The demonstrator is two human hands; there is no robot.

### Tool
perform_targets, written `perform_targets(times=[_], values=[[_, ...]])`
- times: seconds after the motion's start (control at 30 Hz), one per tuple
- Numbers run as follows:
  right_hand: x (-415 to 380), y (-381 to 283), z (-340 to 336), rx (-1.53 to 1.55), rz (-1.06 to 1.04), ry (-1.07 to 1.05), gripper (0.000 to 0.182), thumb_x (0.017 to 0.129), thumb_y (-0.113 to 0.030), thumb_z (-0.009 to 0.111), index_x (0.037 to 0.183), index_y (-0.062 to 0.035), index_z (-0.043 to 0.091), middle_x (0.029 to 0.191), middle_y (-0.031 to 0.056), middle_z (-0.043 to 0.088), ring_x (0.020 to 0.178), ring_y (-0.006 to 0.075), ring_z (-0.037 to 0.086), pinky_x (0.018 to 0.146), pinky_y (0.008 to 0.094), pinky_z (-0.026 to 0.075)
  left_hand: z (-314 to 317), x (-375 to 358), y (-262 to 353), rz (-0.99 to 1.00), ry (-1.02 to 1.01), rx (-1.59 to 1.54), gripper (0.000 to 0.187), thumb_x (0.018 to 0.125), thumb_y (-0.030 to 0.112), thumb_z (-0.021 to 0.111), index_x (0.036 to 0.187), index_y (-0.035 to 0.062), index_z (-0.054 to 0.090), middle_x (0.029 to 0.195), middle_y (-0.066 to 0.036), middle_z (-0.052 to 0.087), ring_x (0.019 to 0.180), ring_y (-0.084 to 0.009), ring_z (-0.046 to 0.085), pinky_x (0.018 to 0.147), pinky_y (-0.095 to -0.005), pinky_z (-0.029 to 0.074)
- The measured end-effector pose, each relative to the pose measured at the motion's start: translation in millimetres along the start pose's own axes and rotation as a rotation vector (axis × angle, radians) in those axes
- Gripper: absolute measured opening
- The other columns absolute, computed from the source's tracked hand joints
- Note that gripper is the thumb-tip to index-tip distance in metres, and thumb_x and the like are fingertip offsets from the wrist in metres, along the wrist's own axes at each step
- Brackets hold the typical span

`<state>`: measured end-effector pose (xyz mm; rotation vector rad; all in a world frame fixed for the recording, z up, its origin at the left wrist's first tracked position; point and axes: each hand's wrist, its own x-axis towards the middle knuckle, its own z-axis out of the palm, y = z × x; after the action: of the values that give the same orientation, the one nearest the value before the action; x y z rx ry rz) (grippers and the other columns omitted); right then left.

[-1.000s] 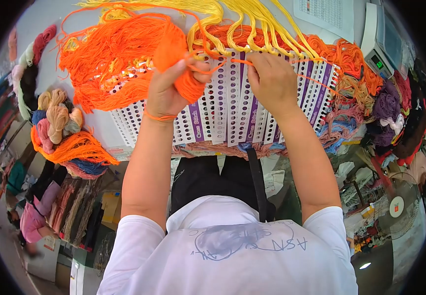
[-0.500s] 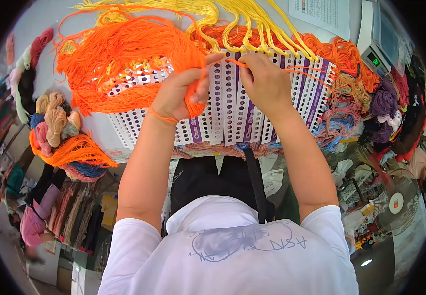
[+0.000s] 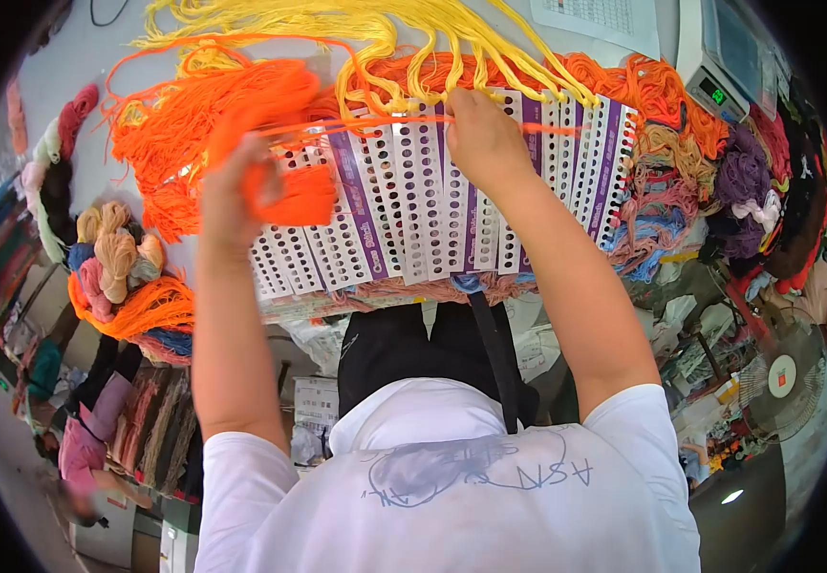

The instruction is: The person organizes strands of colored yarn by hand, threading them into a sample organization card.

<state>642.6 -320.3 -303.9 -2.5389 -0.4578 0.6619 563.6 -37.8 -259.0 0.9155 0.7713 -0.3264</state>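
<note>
My left hand (image 3: 236, 196), smeared by motion, is closed around a thick bundle of orange embroidery thread (image 3: 303, 196) at the left of the cards. An orange strand stretches right from that side to my right hand (image 3: 485, 134), whose fingers are pinched on it at the cards' top edge. Beneath lies a fanned row of white and purple perforated thread cards (image 3: 423, 210). Yellow thread (image 3: 490, 48) is looped through holes along their top edge. The fingertips of my right hand are partly hidden behind the hand itself.
A scale (image 3: 719, 62) with a lit display and a printed sheet (image 3: 604, 19) lie at the back right. Mixed thread skeins (image 3: 662, 210) border the cards on the right. More skeins (image 3: 112, 248) hang at the left edge. A fan (image 3: 781, 377) stands lower right.
My left hand has swung left with the orange bundle, away from my right hand, uncovering more cards. The strand between the hands is longer. My right hand has shifted slightly left.
</note>
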Motion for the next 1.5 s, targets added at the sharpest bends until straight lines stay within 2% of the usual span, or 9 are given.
perform_targets(times=[0.07,0.2,0.3,0.37,0.6,0.7,1.0,1.2,1.5], values=[[1.4,1.4,1.6,-0.025,0.017,0.000,0.017,0.085,-0.006,0.043,0.099,0.0004,0.050,0.097,0.0206,0.057,0.092,0.0365,0.059,0.079,0.0448,0.049,2.9,-18.5,50.0,0.103,0.137,0.140,0.017,0.092,0.020,0.048,0.078,0.0115,0.050,0.079,-0.003,0.061,0.042,-0.0040,0.035,0.043,-0.0197,0.030],[2.9,-6.6,-2.4,-0.007,0.096,-0.050,0.017,0.085,-0.006,0.042,0.099,0.0008,0.050,0.099,0.0209,0.057,0.095,0.0367,0.058,0.082,0.0448,0.048,-59.9,8.0,122.9,0.357,-0.115,-0.087,0.017,0.093,0.017,0.046,0.094,0.0042,0.057,0.110,-0.011,0.061,0.046,-0.0046,0.041,0.048,-0.0195,0.037],[0.8,-8.2,-1.0,-0.008,0.107,-0.026,0.017,0.084,-0.007,0.044,0.099,0.0002,0.051,0.100,0.0206,0.056,0.095,0.0367,0.058,0.080,0.0449,0.049,-15.1,7.1,133.6,0.541,0.614,0.502,0.036,0.092,0.014,0.052,0.124,-0.0015,0.052,0.113,-0.012,0.062,0.055,-0.0093,0.054,0.053,-0.0206,0.043],[-7.0,-7.3,4.6,0.049,0.010,0.149,0.017,0.081,-0.009,0.054,0.098,-0.0033,0.051,0.095,0.0165,0.055,0.083,0.0366,0.058,0.070,0.0445,0.049,-8.9,-1.2,124.6,0.575,0.608,0.702,0.033,0.090,0.012,0.055,0.121,-0.0004,0.054,0.109,-0.010,0.065,0.055,-0.0102,0.054,0.049,-0.0212,0.042],[-33.9,-111.3,-51.7,0.787,-0.105,0.295,0.017,0.079,-0.012,0.067,0.094,-0.0042,0.063,0.086,0.0064,0.058,0.073,0.0195,0.058,0.067,0.0294,0.046,75.6,-43.6,59.3,0.048,-0.177,-0.007,0.038,0.094,0.027,0.049,0.120,-0.0011,0.055,0.123,-0.012,0.058,0.066,-0.0091,0.055,0.056,-0.0212,0.046],[-32.8,-133.7,-55.6,0.754,-0.193,0.391,0.028,0.071,-0.021,0.075,0.093,-0.0056,0.066,0.088,0.0070,0.057,0.087,0.0249,0.055,0.077,0.0337,0.044,90.5,-44.2,43.5,0.001,-0.253,-0.094,0.039,0.095,0.024,0.049,0.123,-0.0030,0.052,0.124,-0.011,0.055,0.106,-0.0208,0.056,0.079,-0.0316,0.051],[-35.0,-135.1,-50.9,1.165,-0.010,0.018,0.010,0.078,-0.008,0.068,0.085,-0.0011,0.068,0.083,0.0060,0.063,0.072,0.0118,0.057,0.067,0.0262,0.045,83.5,-46.4,37.5,-0.049,-0.329,-0.089,0.050,0.096,0.033,0.039,0.127,-0.0058,0.047,0.129,-0.016,0.048,0.117,-0.0231,0.049,0.098,-0.0362,0.041],[-40.0,-137.2,-58.1,1.396,0.123,-0.129,0.010,0.085,-0.008,0.063,0.088,0.0013,0.066,0.082,0.0028,0.065,0.073,0.0060,0.056,0.066,0.0218,0.044,73.2,-49.5,42.5,0.029,-0.318,-0.038,0.040,0.090,0.021,0.055,0.121,-0.0047,0.052,0.103,-0.009,0.059,0.094,-0.0174,0.058,0.082,-0.0300,0.048],[-46.9,-139.1,-62.9,1.489,0.140,-0.106,0.009,0.087,-0.006,0.061,0.090,0.0016,0.062,0.081,0.0026,0.064,0.076,0.0058,0.058,0.069,0.0204,0.046,79.3,-44.7,39.6,0.114,-0.297,-0.034,0.043,0.078,0.001,0.067,0.119,-0.0006,0.053,0.114,-0.009,0.060,0.087,-0.0118,0.058,0.076,-0.0266,0.049]])
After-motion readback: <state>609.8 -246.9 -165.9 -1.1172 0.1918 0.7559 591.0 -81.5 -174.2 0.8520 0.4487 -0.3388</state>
